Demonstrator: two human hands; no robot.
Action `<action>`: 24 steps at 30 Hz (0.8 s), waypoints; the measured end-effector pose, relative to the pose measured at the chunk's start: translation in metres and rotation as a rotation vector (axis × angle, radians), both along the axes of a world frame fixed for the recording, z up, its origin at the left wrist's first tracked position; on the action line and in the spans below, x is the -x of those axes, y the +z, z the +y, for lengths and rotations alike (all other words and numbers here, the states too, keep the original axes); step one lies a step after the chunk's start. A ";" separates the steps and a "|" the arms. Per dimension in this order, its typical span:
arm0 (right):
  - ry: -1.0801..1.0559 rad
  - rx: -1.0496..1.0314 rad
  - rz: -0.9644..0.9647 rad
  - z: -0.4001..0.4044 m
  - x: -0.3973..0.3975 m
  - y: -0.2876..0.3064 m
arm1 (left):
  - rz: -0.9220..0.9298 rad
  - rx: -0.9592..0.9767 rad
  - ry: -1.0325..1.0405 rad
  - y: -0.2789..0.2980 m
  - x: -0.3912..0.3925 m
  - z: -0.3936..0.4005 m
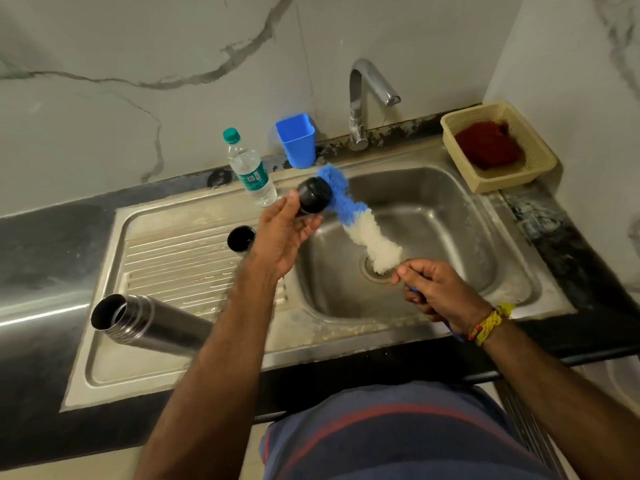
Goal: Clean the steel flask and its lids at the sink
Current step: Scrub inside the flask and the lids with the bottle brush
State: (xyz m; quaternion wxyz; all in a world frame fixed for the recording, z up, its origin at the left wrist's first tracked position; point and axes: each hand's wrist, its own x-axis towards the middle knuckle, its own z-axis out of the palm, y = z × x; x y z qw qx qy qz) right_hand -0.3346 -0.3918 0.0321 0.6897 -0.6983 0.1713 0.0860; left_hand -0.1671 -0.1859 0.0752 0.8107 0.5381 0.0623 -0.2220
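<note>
We are scrubbing a lid: our left hand (282, 233) holds the black lid (313, 195) over the sink (433, 216), our right hand (440, 289) grips the bottle brush (360, 223). The steel flask (152, 322) lies at eight o'clock, the second lid (241, 239) at ten. Next we should rinse under the tap (367, 95).

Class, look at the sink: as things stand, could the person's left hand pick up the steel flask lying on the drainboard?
Probably not right away. The left hand is holding a black lid against the bottle brush. The steel flask lies uncovered beside that forearm, so once the lid is put down, the way looks free.
</note>
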 end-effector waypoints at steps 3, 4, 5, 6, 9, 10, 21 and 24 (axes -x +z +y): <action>0.043 0.058 -0.019 -0.003 -0.005 0.003 | -0.122 -0.164 -0.103 0.001 0.002 0.006; 0.050 0.076 -0.037 -0.003 -0.007 0.004 | -0.166 -0.208 -0.117 0.000 0.001 0.009; 0.046 0.088 -0.058 -0.005 -0.007 0.004 | -0.231 -0.284 -0.136 0.000 -0.001 0.013; 0.040 0.108 -0.084 -0.009 -0.006 0.005 | -0.317 -0.400 -0.162 0.000 -0.004 0.016; 0.051 0.303 -0.184 -0.019 -0.010 0.003 | -0.541 -0.825 -0.221 -0.004 -0.008 0.017; 0.061 0.395 -0.222 -0.019 -0.014 0.002 | -0.579 -0.945 -0.201 -0.005 -0.008 0.014; -0.005 0.800 -0.411 0.002 -0.024 -0.013 | -0.196 -0.419 0.298 -0.018 -0.015 0.009; -0.058 0.928 -0.446 -0.004 -0.006 -0.021 | 0.050 -0.055 0.415 -0.015 -0.008 0.011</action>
